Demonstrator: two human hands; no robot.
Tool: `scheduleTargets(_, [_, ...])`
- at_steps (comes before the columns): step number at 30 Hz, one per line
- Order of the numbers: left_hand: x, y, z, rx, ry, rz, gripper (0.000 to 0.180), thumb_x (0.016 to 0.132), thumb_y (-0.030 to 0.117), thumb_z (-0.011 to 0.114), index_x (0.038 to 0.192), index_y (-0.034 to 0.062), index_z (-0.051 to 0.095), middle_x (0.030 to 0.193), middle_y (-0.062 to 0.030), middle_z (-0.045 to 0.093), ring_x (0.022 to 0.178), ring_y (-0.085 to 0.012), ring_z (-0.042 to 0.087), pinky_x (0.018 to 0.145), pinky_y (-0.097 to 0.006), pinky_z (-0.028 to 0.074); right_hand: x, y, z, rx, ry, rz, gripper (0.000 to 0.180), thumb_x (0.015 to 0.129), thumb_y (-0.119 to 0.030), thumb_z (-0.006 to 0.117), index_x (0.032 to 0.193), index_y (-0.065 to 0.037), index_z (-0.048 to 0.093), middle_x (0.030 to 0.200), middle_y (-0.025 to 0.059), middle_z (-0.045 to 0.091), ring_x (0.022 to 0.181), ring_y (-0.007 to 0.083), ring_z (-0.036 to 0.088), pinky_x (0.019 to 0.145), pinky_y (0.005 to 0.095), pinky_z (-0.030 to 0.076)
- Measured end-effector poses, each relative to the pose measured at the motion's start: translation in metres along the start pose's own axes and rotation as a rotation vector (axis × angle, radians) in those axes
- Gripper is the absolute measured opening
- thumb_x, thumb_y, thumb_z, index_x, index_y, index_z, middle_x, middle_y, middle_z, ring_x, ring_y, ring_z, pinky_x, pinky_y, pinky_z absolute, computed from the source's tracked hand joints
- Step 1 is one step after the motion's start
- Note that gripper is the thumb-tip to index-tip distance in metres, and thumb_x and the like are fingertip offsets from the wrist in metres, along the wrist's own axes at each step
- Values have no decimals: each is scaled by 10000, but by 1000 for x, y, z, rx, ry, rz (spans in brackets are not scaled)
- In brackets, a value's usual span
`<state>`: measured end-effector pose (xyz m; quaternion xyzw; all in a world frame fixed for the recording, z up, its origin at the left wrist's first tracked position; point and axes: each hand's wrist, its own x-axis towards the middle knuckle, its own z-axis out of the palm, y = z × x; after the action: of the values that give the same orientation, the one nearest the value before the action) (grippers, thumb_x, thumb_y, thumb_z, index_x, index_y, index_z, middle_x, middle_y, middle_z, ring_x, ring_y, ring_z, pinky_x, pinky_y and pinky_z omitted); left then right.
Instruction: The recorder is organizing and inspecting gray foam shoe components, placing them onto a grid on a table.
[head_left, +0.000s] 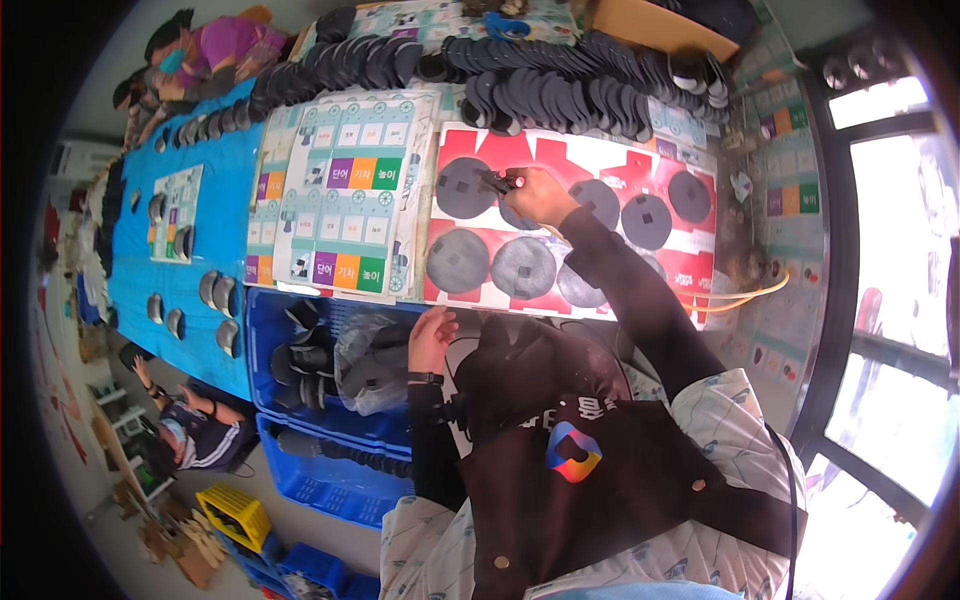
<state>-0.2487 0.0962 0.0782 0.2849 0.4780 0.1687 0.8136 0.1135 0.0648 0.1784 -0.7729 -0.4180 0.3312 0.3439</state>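
Observation:
My right hand (540, 197) is closed around a small dark tool with a red end (517, 182), whose exact kind I cannot make out. Its tip is over the right edge of a dark grey round disc (462, 188) with a small square at its middle. Beneath the hand another disc is partly covered. Similar discs lie in two rows on a red-and-white printed board (552, 152); those in the near row, such as the left one (458, 261), look paler. My left hand (432, 338) is at the board's near edge, holding nothing, its fingers loosely bent and apart.
Long rows of stacked dark curved pieces (560, 62) line the table's far side. Printed sheets (345, 190) lie left of the board. A yellow hose (745, 297) runs at the right. Blue crates (330, 480) stand below. Other people (200, 425) sit around the blue-covered table (200, 345).

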Motion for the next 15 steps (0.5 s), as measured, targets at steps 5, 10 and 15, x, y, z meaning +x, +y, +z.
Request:
scheduleTargets(5, [3,1,-53,-76,96,1,222,958,145,623,1148,40,670,1005,-90,705,832,-182,658,709,-288,489,37,-1,30,-137,14,-38,321,838,-192,570,1095,-29,672,953,275,673,944,457,635,827,488,496])
scheduleTargets(10, [4,14,-80,-108,167,1,227,935,114,642,1149,42,659,990,-87,712,802,-171,661,679,-279,488,48,-1,36,-199,-108,-58,346,843,-207,577,1130,-48,686,979,266,677,959,450,632,840,474,497])
scheduleTargets(15, [9,29,-80,-77,170,-9,235,943,132,633,1165,59,655,1000,-67,711,829,-157,659,705,-277,486,57,5,30,-246,-129,-76,369,827,-206,597,1161,-80,689,985,257,684,941,450,642,823,476,509])
